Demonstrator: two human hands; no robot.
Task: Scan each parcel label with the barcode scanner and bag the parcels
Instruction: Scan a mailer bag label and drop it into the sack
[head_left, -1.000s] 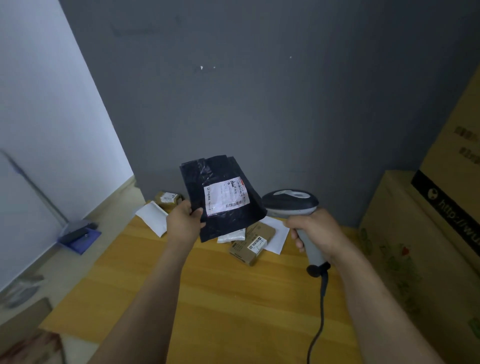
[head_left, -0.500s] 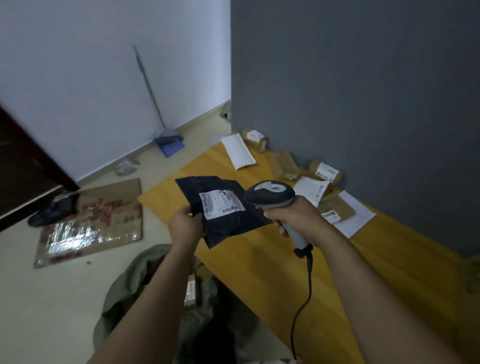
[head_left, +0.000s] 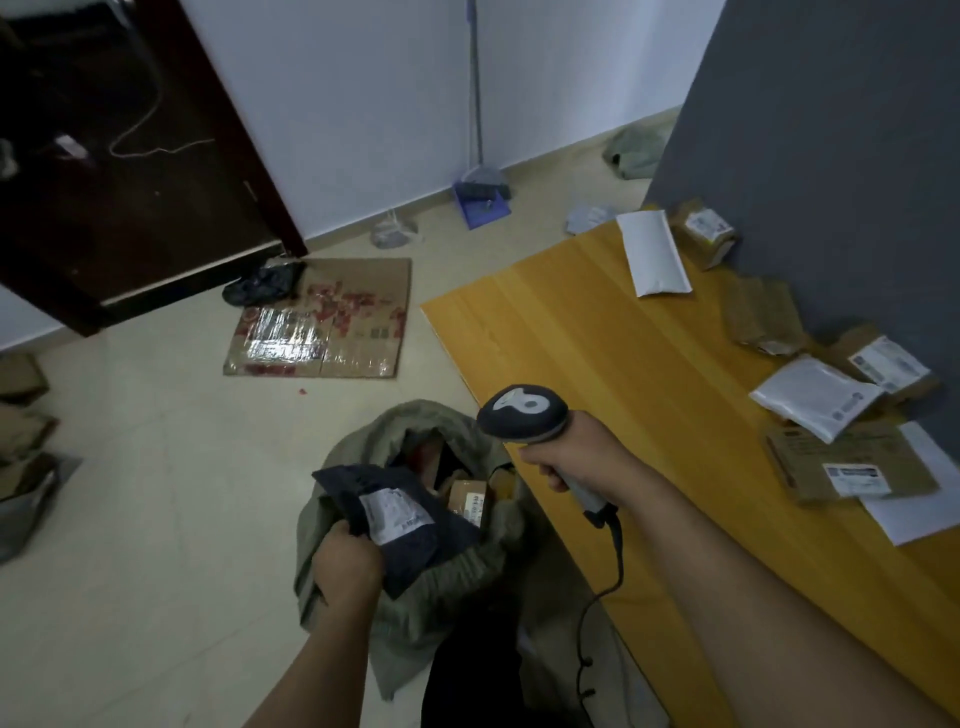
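A left hand (head_left: 345, 566) grips the near edge of a flat black parcel (head_left: 415, 535), fingers curled round it, holding it over the open mouth of a green sack (head_left: 457, 587) on the floor. The parcel's white label (head_left: 397, 514) faces up. The parcel's long axis slants from upper left to lower right. Just right of the sack, a right hand (head_left: 582, 457) is wrapped round the handle of a barcode scanner (head_left: 522, 413), whose head points left toward the sack, with its cable (head_left: 597, 613) dangling. Further right of the sack, more parcels (head_left: 852, 462) lie on a wooden table (head_left: 597, 338).

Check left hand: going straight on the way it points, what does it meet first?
Probably the open grey-green sack: the left hand, gripping the dark parcel, points into its mouth. First solid contact looks like the brown box inside, though depth is unclear from one view.
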